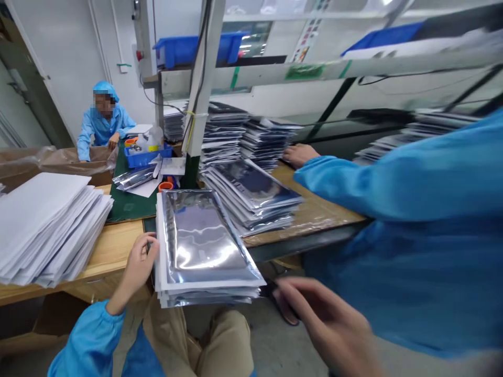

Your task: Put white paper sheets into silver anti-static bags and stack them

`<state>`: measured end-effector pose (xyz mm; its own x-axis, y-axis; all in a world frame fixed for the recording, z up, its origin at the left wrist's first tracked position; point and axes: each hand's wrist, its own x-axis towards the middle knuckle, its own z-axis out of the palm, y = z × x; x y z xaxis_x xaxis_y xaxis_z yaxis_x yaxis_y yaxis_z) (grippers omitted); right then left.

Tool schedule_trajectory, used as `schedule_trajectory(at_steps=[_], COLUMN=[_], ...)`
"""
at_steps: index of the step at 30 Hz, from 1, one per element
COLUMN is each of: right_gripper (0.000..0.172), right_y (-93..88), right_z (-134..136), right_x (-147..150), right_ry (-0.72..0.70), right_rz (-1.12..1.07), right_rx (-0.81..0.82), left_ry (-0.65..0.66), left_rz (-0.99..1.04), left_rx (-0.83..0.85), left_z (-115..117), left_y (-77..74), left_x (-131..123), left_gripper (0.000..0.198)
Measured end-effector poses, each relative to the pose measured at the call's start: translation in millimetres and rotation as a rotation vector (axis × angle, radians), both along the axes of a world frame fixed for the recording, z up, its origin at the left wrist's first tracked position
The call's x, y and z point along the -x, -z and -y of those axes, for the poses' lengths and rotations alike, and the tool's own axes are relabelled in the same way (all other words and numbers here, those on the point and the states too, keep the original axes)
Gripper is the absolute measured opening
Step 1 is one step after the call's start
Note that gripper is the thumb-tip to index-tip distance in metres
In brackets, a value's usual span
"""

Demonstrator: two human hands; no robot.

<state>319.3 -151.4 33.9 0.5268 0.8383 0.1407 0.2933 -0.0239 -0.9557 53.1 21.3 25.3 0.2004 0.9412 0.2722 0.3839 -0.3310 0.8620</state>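
Observation:
In the head view, a stack of silvery film packets with white sheets (208,235) lies in front of me, its near end by the table's edge. My left hand (137,264) is at the left side of this stack, fingers loosely bent and the fingertips against its edge. It is not closed round anything. My right hand (326,324), blurred, is just off the near right corner, thumb and forefinger curved with a gap between them. I see nothing in it. Behind the stack, a second pile of similar packets (255,196) leans slightly askew.
A pile of white sheets (43,225) stands at the left. Taller packet stacks (223,133) rise behind a metal post (202,89). A blue-sleeved co-worker (412,193) reaches in from the right. Another person (104,123) works beyond a blue tray (147,157).

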Motion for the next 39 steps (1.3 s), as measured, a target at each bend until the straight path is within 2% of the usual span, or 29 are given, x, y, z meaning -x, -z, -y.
schedule_trajectory(at_steps=[2,4,8,9,11,14,17,19,21,23,25,27,30,32,33,35,37,39], right_gripper=[0.035,0.041,0.048,0.048,0.049,0.048,0.047,0.044,0.041,0.043,0.049,0.05,0.047,0.05,0.052,0.06,0.069,0.065], right_y=[-14.4,-17.1,-7.1,-5.0,-2.8,-2.9,-6.6,-12.2,-20.8,-30.9,-39.9,-44.6,-41.4,-34.5,-30.3,-20.4,-7.9,8.3], right_z=[-38,-67,-89,-90,-92,-96,-98,-95,-87,-78,-68,-60,-44,-27,-17,8,37,67], right_x=[-13,-20,-21,-21,-21,-24,-26,-25,-21,-14,-6,2,7,4,0,-10,-20,-29], right_ry=[-0.087,-0.188,-0.266,-0.277,-0.303,-0.335,-0.359,-0.376,-0.396,-0.431,-0.453,-0.46,-0.43,-0.377,-0.338,-0.24,-0.137,-0.024], right_rz=[-0.032,-0.088,-0.171,-0.194,-0.247,-0.338,-0.417,-0.463,-0.508,-0.576,-0.693,-0.803,-0.807,-0.743,-0.696,-0.585,-0.489,-0.407], right_rx=[0.012,0.054,0.108,0.116,0.133,0.15,0.134,0.109,0.087,0.065,0.031,-0.018,-0.082,-0.072,-0.047,-0.009,-0.001,0.018], left_ry=[0.018,-0.001,-0.075,-0.07,-0.017,0.079,0.119,0.137,0.166,0.208,0.212,0.169,0.083,-0.004,-0.077,-0.275,-0.441,-0.448], left_rz=[-0.022,-0.049,-0.251,-0.271,-0.2,0.098,0.367,0.459,0.527,0.581,0.62,0.637,0.602,0.543,0.489,0.306,0.003,-0.258], left_rx=[-0.007,-0.039,-0.219,-0.244,-0.171,0.165,0.459,0.529,0.513,0.491,0.511,0.547,0.543,0.423,0.293,-0.097,-0.508,-0.757], left_z=[-7,-8,-3,-2,0,1,5,8,12,15,16,13,0,-12,-17,-27,-31,-32], left_y=[-2.2,-8.7,-30.6,-36.8,-48.1,-60.8,-69.6,-74.3,-78.1,-80.2,-79.3,-75.8,-75.4,-87.7,-98.9,-129.5,-164.1,-192.3], left_x=[-10,-17,-23,-25,-31,-43,-50,-51,-50,-51,-53,-56,-50,-36,-26,-4,14,20], left_gripper=[0.025,0.023,0.022,0.023,0.023,0.027,0.07,0.09,0.094,0.088,0.07,0.053,0.044,0.042,0.04,0.035,0.033,0.037])
